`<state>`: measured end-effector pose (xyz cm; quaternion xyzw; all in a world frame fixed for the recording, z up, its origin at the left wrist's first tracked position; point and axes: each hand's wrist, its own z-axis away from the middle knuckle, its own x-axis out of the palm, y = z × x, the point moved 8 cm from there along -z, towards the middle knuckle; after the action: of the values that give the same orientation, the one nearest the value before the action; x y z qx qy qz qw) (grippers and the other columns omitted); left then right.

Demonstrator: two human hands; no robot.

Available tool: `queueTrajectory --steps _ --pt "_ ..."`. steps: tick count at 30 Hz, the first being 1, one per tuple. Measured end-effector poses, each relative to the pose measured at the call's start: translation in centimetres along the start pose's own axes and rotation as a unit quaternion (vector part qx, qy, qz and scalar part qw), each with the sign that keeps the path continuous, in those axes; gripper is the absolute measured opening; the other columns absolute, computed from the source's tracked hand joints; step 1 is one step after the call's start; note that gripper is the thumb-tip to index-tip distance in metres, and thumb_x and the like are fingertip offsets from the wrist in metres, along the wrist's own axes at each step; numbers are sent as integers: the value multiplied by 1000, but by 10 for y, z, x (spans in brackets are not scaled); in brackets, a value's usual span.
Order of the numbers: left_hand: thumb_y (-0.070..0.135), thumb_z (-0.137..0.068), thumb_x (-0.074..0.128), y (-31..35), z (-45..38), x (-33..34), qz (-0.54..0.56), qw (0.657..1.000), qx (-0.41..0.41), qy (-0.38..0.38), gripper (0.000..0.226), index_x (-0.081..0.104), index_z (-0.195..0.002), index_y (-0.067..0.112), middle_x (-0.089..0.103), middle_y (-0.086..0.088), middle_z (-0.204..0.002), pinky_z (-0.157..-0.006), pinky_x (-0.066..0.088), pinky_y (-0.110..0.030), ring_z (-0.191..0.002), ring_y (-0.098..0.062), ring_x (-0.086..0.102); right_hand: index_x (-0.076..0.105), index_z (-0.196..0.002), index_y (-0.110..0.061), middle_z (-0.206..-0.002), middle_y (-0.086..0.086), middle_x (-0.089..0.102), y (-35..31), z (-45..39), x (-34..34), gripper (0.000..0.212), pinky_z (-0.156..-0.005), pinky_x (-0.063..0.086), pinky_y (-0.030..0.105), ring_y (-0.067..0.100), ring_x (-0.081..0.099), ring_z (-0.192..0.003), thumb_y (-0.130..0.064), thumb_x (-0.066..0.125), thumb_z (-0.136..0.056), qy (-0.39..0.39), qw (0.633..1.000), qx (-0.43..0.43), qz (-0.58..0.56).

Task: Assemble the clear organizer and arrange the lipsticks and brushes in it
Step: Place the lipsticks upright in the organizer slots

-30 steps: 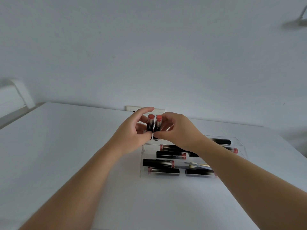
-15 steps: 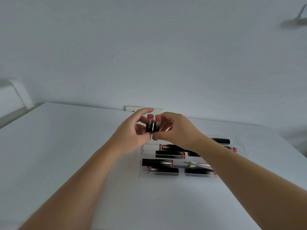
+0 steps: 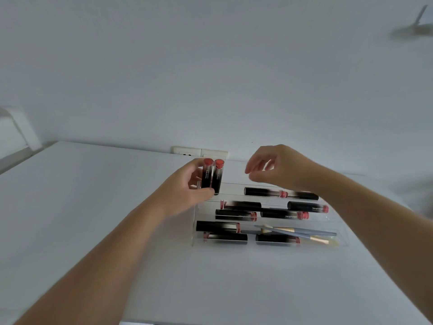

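A clear stepped organizer stands on the white table, with several black lipsticks lying on its tiers. Two brushes with blue and gold handles lie across the lower right tiers. At the organizer's top left corner, two upright black lipsticks with red tops stand side by side. My left hand holds them, thumb in front and fingers behind. My right hand hovers above the top tier to the right of them, fingers loosely curled and holding nothing.
The white table runs back to a white wall. A white wall socket strip sits just behind the organizer. A white ledge shows at the far left.
My right hand has let go of the upright lipsticks and moved up and to the right. My left hand still holds the pair at the top left corner.
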<state>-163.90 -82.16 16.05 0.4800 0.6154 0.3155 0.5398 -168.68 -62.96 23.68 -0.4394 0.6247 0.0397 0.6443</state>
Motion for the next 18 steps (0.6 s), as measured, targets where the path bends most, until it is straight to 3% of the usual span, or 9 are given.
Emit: queueTrajectory --steps 2,5,10,15,18 --pt "40 -71 73 -4 0 2 5 1000 -18 -9 59 58 -129 36 72 11 -110 -98 51 -34 -105 -13 68 76 -86 -35 -90 -11 69 3 2 -5 23 -75 48 12 0 62 -83 -13 70 -86 -30 999 -3 37" --pt "54 -66 75 -9 -1 4 -7 999 -37 -11 61 61 -123 37 74 14 -105 -97 50 -33 -102 -8 70 77 -90 -39 -90 -12 65 7 4 0 19 -75 48 18 4 60 -83 -21 72 -88 -101 991 1 83" --pt "49 -73 80 -15 -1 8 -19 999 -45 -13 36 69 -106 43 75 11 -105 -106 46 -42 -105 -8 69 74 -99 -50 -85 -15 61 8 -4 15 19 -71 40 19 -6 56 -77 -35 75 -88 -158 979 -8 129" --pt "48 -74 81 -16 -2 9 -19 998 -53 -16 34 71 -104 36 76 2 -102 -106 47 -47 -104 -15 70 67 -107 -61 -86 -21 60 8 -11 23 29 -70 48 23 0 60 -78 -41 75 -87 -176 970 -24 165" --pt "48 -74 80 -16 -1 11 -15 998 -54 -22 33 72 -105 37 76 5 -102 -106 47 -45 -103 -12 70 64 -117 -59 -87 -20 58 4 -12 28 34 -68 37 18 -10 52 -80 -42 72 -89 -182 954 -54 231"
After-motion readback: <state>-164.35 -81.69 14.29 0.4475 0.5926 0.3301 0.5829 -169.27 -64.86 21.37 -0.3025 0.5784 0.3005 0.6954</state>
